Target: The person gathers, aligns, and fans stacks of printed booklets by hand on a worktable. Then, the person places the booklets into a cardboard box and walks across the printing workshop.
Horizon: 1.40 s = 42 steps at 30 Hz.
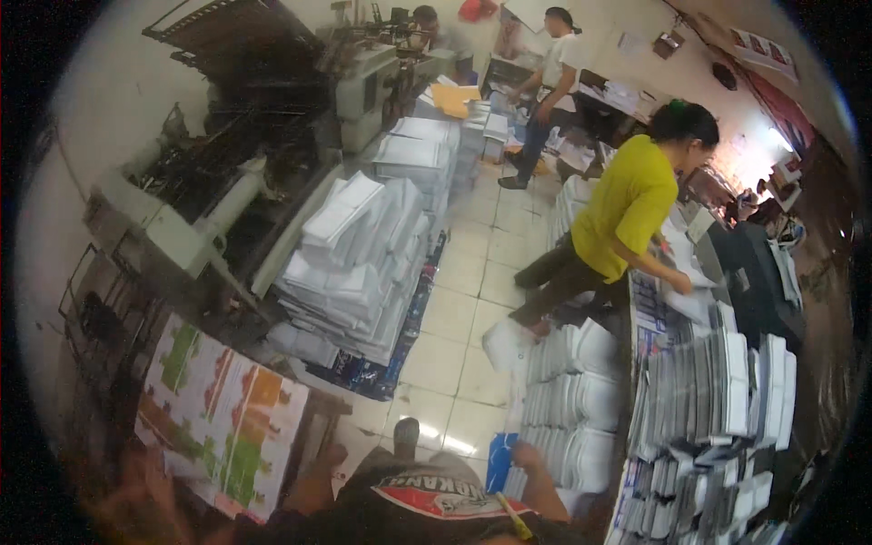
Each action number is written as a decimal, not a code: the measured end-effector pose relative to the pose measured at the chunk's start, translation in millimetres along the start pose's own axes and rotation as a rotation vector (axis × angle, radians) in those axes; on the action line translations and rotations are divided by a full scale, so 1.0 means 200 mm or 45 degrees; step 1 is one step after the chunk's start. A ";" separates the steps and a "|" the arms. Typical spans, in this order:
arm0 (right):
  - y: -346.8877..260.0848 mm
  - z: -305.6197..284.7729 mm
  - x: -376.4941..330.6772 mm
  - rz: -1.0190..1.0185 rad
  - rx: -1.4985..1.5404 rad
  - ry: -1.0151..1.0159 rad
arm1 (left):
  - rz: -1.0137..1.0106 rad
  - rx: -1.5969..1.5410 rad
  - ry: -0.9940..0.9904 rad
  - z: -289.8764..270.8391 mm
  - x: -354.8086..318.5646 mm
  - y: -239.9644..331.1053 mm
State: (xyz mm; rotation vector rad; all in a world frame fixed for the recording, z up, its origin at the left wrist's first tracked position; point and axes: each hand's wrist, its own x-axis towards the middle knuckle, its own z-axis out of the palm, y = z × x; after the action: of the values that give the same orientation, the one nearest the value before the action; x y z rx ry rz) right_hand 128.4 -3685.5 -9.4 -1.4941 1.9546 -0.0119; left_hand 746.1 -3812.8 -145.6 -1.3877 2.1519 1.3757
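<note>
My left hand (136, 498) is a blur at the lower left, at the near edge of a stack of large printed sheets (227, 413) with green and orange blocks. I cannot make out its grip. My right hand (525, 451) reaches forward at the lower middle. It rests against a low stack of white folded paper (577, 427), beside a blue package (500, 461). Its fingers are hidden, so I cannot see if it holds anything. My printed shirt (436, 495) fills the bottom edge.
A person in a yellow shirt (627, 200) bends over a table on the right, beside rows of folded grey sheets (718, 400). Another person (556, 68) stands at the back. A printing machine (227, 191) and tall white paper stacks (363, 263) line the left of a tiled aisle (463, 300).
</note>
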 end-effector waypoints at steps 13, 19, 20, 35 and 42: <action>0.48 -0.29 1.48 -0.772 -0.453 -0.225 | -0.215 -0.525 0.203 -1.70 1.43 1.32; 0.14 -1.23 2.30 -0.194 -0.156 0.005 | -0.201 -0.292 -0.089 -1.96 2.09 1.79; 0.04 -1.38 2.43 0.029 0.376 -0.098 | -0.009 -0.243 0.004 -2.01 2.18 1.83; 0.08 -2.33 3.73 0.488 0.866 0.028 | 0.328 -0.365 -0.100 -3.76 3.75 3.05; 0.32 -2.48 4.12 0.646 1.680 0.058 | 0.769 -0.117 -0.050 -4.34 4.53 3.74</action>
State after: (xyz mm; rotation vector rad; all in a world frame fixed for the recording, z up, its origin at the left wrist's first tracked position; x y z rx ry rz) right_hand -277.7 -4559.0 -57.2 -0.1355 1.6480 -0.9122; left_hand -93.5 -4959.3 189.3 -0.7388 2.6305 1.6884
